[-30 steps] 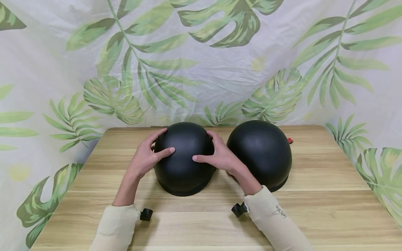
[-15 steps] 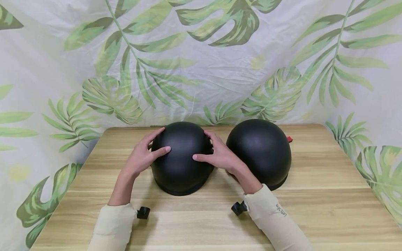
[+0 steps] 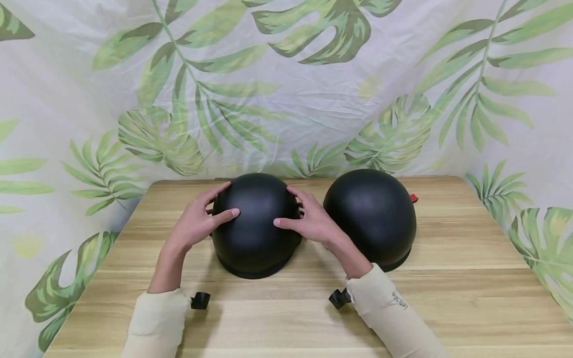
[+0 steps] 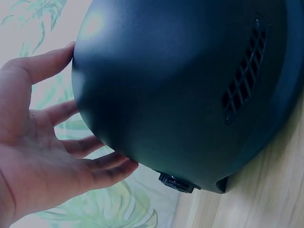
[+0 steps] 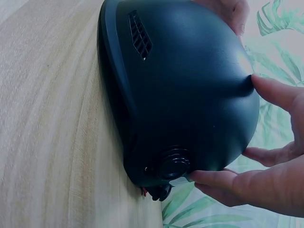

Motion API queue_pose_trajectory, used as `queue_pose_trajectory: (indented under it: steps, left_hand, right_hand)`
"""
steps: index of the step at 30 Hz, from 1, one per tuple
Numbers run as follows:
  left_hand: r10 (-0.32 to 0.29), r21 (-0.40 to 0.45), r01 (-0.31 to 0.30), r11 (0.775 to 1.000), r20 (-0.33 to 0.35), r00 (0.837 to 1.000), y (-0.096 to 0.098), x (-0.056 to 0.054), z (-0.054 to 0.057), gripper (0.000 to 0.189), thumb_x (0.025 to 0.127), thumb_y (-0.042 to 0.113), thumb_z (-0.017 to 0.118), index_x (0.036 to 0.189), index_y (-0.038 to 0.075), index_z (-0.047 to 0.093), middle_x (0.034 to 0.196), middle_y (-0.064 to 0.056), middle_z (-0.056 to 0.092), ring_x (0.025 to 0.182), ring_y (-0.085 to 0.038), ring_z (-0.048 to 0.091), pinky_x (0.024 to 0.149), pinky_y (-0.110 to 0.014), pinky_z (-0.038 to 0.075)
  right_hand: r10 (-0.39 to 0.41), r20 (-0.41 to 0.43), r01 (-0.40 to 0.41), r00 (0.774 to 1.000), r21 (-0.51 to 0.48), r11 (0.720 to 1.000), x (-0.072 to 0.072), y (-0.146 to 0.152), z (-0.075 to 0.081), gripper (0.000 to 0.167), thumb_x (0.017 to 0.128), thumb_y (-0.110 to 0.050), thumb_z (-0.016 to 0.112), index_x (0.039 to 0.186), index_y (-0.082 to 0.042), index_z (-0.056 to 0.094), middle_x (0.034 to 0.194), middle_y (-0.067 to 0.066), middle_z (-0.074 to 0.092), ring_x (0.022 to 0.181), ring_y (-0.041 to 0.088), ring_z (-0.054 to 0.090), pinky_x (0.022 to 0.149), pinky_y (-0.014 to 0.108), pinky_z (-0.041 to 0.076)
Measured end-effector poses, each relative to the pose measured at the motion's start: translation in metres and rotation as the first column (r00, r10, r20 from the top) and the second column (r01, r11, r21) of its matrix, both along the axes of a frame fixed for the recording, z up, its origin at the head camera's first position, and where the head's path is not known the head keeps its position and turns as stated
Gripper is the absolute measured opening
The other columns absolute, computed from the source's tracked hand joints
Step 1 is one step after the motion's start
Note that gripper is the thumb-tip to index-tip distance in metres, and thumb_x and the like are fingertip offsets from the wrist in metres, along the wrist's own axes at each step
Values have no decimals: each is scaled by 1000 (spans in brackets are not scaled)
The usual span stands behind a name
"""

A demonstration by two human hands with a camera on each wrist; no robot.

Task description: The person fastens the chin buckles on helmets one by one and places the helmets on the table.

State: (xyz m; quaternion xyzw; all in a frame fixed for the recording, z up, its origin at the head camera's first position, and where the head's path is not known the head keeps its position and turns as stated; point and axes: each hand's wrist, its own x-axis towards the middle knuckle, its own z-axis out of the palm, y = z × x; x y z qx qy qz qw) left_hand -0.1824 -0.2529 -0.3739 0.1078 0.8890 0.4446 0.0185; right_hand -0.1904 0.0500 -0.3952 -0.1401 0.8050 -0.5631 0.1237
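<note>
A black helmet [image 3: 255, 228] with a smooth matte dome stands dome up on the wooden table, left of the middle. My left hand [image 3: 199, 216] holds its left side, thumb on the front and fingers spread toward the back. On the other side, my right hand [image 3: 313, 221] holds it in the same way. The left wrist view shows a slotted vent [image 4: 244, 71] in the shell and a small side fitting [image 4: 176, 183] under the fingertips. A round side knob [image 5: 172, 164] shows near my right fingers.
Just right of my right hand stands a second black helmet [image 3: 371, 219], with a red tab [image 3: 414, 198] behind it. The wooden table [image 3: 465, 298] ends at a leaf-patterned cloth [image 3: 313, 99]. Black wrist devices [image 3: 200, 300] stick out from both sleeves.
The held helmet has shifted slightly to the left, and my left hand has moved left with it. My right fingers have followed a little. The second helmet stays in place.
</note>
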Motion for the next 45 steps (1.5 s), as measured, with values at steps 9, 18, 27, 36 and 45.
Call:
queue_pose_trajectory:
  steps: [9, 18, 27, 36, 45]
  left_hand:
    - [3, 85, -4, 996, 5, 1000, -7, -2, -3, 73, 97, 26, 80, 161, 14, 46, 167, -18, 38, 156, -44, 31, 124, -62, 29]
    - [-4, 34, 6, 999, -49, 999, -7, -2, -4, 68, 99, 26, 79, 157, 10, 50, 162, -18, 45, 153, -39, 37, 123, -61, 31]
    - [30, -32, -36, 999, -181, 983, 11, 3, 6, 59, 98, 22, 78, 150, 4, 56, 155, -20, 49, 148, -39, 43, 118, -62, 39]
    - [82, 22, -79, 997, -361, 929, 38, 12, 20, 48, 96, 12, 80, 139, -2, 65, 146, -22, 57, 136, -39, 55, 110, -61, 48]
    - [9, 79, 22, 997, -374, 927, 81, 20, 28, 43, 96, 11, 80, 136, 0, 68, 144, -17, 60, 136, -32, 57, 109, -54, 52]
  right_hand:
    - [-5, -67, 4, 998, -16, 1000, 0, -3, -1, 76, 93, -27, 84, 160, -27, 47, 167, 9, 31, 154, 38, 36, 121, 56, 38]
    - [2, -71, -3, 998, -13, 1000, 0, -4, -3, 73, 96, -24, 81, 160, -24, 47, 167, 10, 32, 153, 38, 36, 122, 55, 37]
    - [51, -69, -49, 996, 40, 998, 4, 6, 5, 75, 98, -25, 78, 163, -23, 42, 169, 10, 30, 155, 35, 36, 122, 51, 38]
    - [69, -129, -58, 989, 87, 995, 13, 36, 17, 74, 100, -29, 75, 164, -20, 39, 168, 6, 33, 156, 32, 33, 123, 53, 37]
    - [-3, -144, 10, 990, 45, 999, 25, 75, 31, 72, 101, -23, 76, 163, -18, 40, 168, 4, 35, 156, 28, 34, 122, 49, 39]
